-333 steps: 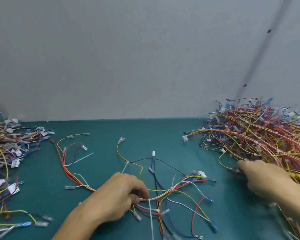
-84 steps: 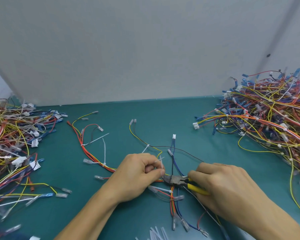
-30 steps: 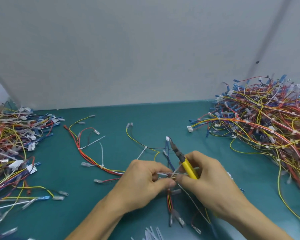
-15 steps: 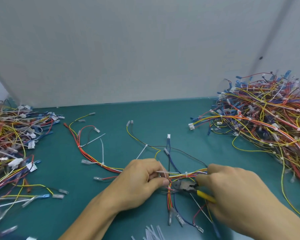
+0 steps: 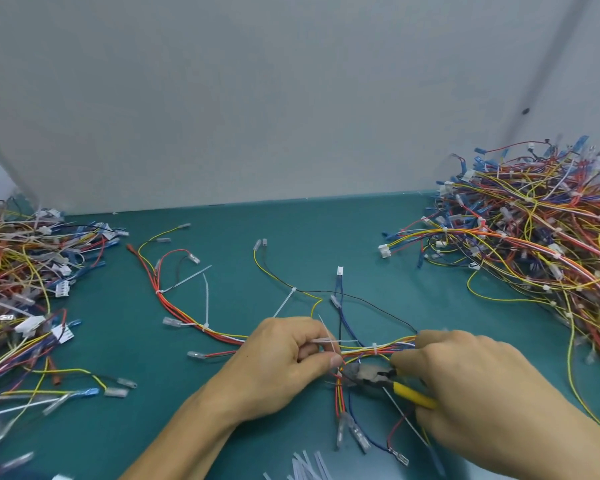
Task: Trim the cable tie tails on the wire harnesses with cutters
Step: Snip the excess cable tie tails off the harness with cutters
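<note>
Cutters (image 5: 371, 374): yellow grips mostly hidden in curled right hand (image 5: 471, 393); dark nose at multicoloured wire harness (image 5: 374, 351), centre-near. Left hand (image 5: 278, 368) pinches thin white tie tail (image 5: 326, 336). White strips (image 5: 305, 467) cropped at near edge.

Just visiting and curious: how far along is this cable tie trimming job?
Done: snipped tails lie heaped at the near edge, and the right pile's ties look short. In hand: the left hand pinches a harness while the right hand works yellow-handled cutters at it. Left: long tails on that harness further left, likely the left pile too.
</note>
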A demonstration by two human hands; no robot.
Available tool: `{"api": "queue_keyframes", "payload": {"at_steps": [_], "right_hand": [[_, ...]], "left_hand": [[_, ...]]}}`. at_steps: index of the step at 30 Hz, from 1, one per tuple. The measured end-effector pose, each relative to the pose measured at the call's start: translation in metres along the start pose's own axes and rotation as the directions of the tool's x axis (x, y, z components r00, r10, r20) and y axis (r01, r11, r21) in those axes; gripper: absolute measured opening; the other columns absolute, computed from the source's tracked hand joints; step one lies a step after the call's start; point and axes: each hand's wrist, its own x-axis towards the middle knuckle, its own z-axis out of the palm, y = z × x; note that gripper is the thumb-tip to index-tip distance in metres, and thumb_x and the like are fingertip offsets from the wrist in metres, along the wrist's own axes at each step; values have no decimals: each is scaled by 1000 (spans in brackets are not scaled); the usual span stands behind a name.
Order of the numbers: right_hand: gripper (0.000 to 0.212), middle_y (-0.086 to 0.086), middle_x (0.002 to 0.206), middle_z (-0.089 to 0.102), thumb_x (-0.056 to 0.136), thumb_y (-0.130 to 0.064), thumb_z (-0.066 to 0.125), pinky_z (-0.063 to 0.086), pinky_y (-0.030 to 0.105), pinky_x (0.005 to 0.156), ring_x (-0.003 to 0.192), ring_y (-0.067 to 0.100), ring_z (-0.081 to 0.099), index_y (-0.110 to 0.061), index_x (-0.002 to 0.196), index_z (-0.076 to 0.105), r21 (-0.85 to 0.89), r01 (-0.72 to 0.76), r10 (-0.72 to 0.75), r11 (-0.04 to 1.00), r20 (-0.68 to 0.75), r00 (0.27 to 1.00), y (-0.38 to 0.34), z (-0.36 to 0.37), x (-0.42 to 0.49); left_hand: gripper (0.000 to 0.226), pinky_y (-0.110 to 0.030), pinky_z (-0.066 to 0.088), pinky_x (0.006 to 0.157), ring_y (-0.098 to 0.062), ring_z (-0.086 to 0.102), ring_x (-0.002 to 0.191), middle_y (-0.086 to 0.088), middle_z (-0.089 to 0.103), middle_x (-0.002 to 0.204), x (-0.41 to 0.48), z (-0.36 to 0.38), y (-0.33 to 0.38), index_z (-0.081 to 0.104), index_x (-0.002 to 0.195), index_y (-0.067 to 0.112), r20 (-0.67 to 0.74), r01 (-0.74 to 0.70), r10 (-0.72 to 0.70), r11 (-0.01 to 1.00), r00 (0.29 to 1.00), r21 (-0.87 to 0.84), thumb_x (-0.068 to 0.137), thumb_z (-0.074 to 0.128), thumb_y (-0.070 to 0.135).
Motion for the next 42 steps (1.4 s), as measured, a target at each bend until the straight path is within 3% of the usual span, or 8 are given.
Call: {"api": "queue_keyframes", "payload": {"at_steps": [9,14,20,29,31,34,36,42], "right_hand": [[14,-8,83,29,90,-35,40,24,30,54,83,23,34,-29,103,43,45,-4,5,999,-19,1000,-7,14,5],[17,-9,94,34,86,-27,43,26,29,53,107,20,50,-30,103,44,100,-6,6,995,3,1000,-11,21,7],[22,-6,98,36,86,-30,41,29,31,58,97,27,48,-30,108,40,64,-19,22,998,-42,999,-12,28,6],[23,-5,104,49,84,-34,43,16,28,48,97,25,55,-28,106,44,49,-27,34,998,-148,988,-10,29,2],[22,-7,86,55,68,-35,64,10,24,46,76,22,61,-29,87,54,76,33,-14,997,-240,971,-9,30,2],[35,-11,51,47,28,-30,78,-4,18,50,36,21,45,-31,51,53,61,7,7,998,-227,974,-9,23,2],[36,-11,48,45,24,-29,78,-6,18,51,33,23,37,-31,49,52,49,-17,28,999,-223,974,-8,24,2],[39,-13,49,47,25,-32,83,3,18,46,34,20,47,-32,49,52,70,-18,31,997,-202,979,-7,24,1]], "left_hand": [[14,-14,29,54,-6,38,54,12,41,55,-1,3,4,65,74,17,-39,-28,29,999,999,21,88,66,20],[17,-11,29,56,-2,41,57,16,46,60,-2,6,4,59,71,14,-71,-39,43,998,997,45,87,63,13],[14,-12,29,56,-4,40,56,14,44,59,0,4,4,64,75,14,-29,-21,22,999,999,24,89,65,16],[12,-12,29,57,-3,39,57,14,42,61,0,2,3,64,80,21,29,-41,40,999,999,31,91,61,17],[13,-12,29,56,-3,39,57,14,42,62,0,2,3,64,81,22,29,-39,38,998,999,39,91,61,16],[11,-12,29,56,-3,40,58,10,42,63,0,2,3,65,82,22,31,-43,41,998,999,52,92,60,17],[10,-13,29,57,-3,40,59,7,45,65,0,2,3,65,83,20,29,-51,49,997,998,54,92,60,16],[10,-15,30,57,-3,39,58,6,45,66,1,3,2,65,83,16,22,-67,66,996,998,51,91,60,15]]}}
